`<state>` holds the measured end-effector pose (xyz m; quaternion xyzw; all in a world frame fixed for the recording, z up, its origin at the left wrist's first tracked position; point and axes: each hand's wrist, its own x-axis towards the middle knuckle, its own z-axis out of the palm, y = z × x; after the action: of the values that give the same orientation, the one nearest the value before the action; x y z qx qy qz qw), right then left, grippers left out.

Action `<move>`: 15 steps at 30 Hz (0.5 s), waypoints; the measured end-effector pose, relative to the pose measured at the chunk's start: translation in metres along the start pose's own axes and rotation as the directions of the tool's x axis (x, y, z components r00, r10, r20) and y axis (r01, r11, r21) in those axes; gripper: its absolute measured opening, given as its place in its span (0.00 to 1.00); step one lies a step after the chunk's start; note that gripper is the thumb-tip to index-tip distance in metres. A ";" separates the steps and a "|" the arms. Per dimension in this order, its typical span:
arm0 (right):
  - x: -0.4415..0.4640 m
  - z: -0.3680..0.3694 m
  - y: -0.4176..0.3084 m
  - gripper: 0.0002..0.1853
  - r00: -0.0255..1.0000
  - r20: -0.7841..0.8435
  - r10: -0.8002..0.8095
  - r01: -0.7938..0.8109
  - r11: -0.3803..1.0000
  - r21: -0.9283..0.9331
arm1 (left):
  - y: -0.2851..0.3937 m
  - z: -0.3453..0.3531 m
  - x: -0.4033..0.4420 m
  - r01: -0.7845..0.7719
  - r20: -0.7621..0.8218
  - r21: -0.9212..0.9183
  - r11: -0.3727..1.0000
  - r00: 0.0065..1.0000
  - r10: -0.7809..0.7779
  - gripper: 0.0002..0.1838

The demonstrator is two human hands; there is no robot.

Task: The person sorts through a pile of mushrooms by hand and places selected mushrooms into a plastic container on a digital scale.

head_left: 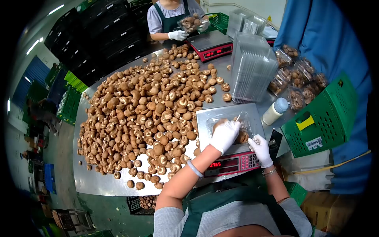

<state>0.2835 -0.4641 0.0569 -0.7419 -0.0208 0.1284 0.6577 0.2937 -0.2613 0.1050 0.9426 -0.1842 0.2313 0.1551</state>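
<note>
A clear plastic tray point(245, 118) with brown mushrooms in it lies on the steel plate of a red scale point(233, 164) with a lit display. My left hand point(226, 136), in a white glove, is over the tray's mushrooms, its fingers bent; whether it grips one is hidden. At the tray's near right corner is my right hand point(260, 150), also gloved, with thumb and fingers pinched together at the edge. A large heap of mushrooms point(138, 114) covers the steel table point(102, 189) to the left of the scale.
Stacked clear trays point(252, 69) stand behind the scale. A white bottle with a blue cap point(275, 111) and a green crate point(323, 118) are at the right, near packed mushroom trays point(302, 75). Across the table, a co-worker point(173, 19) holds a filled tray beside a second scale point(211, 43).
</note>
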 end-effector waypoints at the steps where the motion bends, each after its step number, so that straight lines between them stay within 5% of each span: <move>1: 0.000 -0.004 0.004 0.10 0.999 0.030 0.033 -0.031 0.998 -0.063 | -0.004 -0.012 0.006 0.025 -0.002 -0.141 0.990 1.000 -0.025 0.09; 3: -0.002 -0.008 -0.004 0.10 0.996 0.053 0.072 -0.064 0.990 -0.129 | -0.007 -0.041 0.018 0.107 0.005 -0.249 0.963 0.994 -0.109 0.15; 5: -0.012 -0.002 -0.039 0.13 0.894 -0.115 -0.434 0.262 0.712 -0.651 | -0.005 -0.080 0.023 0.028 -0.226 -0.348 0.937 0.968 -0.113 0.23; 7: -0.012 0.001 -0.053 0.16 0.909 -0.181 -0.374 0.193 0.767 -0.612 | -0.003 -0.107 0.015 0.033 -0.377 -0.270 0.962 0.916 -0.137 0.21; 9: -0.004 0.015 -0.057 0.19 0.751 0.083 -0.655 0.448 0.413 -0.793 | 0.003 -0.111 -0.009 0.050 -0.412 -0.440 0.897 0.876 -0.251 0.19; 15: 0.014 0.059 -0.067 0.24 0.803 0.295 -0.519 0.489 0.289 -0.823 | 0.013 -0.081 -0.101 0.251 -0.105 -0.641 0.725 0.907 -0.407 0.13</move>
<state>0.2937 -0.3949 0.1145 -0.9243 -0.3051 -0.1247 0.1926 0.1741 -0.2146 0.1267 0.8230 -0.0578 0.2385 0.5122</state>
